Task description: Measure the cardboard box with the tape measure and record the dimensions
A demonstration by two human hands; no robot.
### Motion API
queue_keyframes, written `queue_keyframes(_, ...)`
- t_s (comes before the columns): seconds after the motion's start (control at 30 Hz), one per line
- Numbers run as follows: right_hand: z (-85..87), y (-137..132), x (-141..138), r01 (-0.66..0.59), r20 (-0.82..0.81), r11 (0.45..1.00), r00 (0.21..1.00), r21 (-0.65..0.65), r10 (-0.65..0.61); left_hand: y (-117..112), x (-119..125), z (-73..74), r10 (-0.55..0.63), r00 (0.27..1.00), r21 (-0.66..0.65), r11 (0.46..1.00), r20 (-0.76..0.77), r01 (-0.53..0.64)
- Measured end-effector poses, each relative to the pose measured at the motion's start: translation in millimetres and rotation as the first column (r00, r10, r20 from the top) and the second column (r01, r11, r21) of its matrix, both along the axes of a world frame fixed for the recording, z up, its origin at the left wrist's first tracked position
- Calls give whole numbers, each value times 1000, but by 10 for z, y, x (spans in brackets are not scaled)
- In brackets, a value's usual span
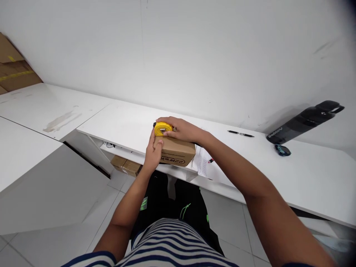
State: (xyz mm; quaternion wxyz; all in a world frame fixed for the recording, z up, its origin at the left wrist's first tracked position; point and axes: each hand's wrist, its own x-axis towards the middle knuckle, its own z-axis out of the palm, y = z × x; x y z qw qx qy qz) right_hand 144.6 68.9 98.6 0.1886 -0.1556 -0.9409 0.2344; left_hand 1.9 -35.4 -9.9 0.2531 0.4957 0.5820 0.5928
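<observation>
A brown cardboard box (178,148) with dark printing on its near side sits at the front edge of the white desk. On its far left part rests a yellow tape measure (159,129) with a black end. My right hand (178,128) is closed over the tape measure from the right, fingers along its far side. At the box's left end, my left hand (154,154) grips the box, its thumb on the top and its fingers reaching up beside the tape measure. Whether any blade is pulled out is hidden.
A black bottle (303,122) and a small dark blue object (282,150) stand at the right, near a black pen (240,134). Printed paper (204,163) lies right of the box. Smaller cartons (126,165) sit below the desk; larger boxes (16,70) are at the far left.
</observation>
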Motion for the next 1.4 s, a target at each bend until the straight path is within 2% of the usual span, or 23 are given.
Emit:
queue_keyframes(0.23, -58, 12, 47, -3, 60, 1000, 998, 20, 1, -12, 21, 79, 29, 999, -30, 999, 32, -28)
queue_keyframes(0.37, -29, 13, 219, 9, 79, 1000, 997, -20, -7, -13, 36, 105, 47, 999, -23, 999, 12, -47)
queue_keyframes(0.5, 9, -14, 571, 54, 63, 995, 997, -87, -48, -19, -5, 80, 57, 997, -19, 998, -51, -58)
queue_keyframes(0.63, -1, -41, 1031, 183, 81, 971, 982, -153, -172, -2, -76, 53, 76, 991, -38, 996, -111, -81)
queue_keyframes(0.77, -121, -87, 1429, 291, 70, 934, 957, -208, -282, 21, -116, 37, 57, 990, 0, 998, -132, -58)
queue_keyframes(0.87, -237, -113, 1589, 330, 35, 910, 943, -250, -332, 39, -117, 24, 49, 991, 31, 998, -122, -46)
queue_keyframes(1.0, -305, -118, 1617, 337, 0, 905, 937, -258, -349, 66, -107, 14, 45, 994, 61, 997, -104, -39)
queue_keyframes(1.4, -298, -137, 1572, 347, -15, 913, 933, -213, -359, 60, -75, 41, 43, 995, 60, 998, -90, -37)
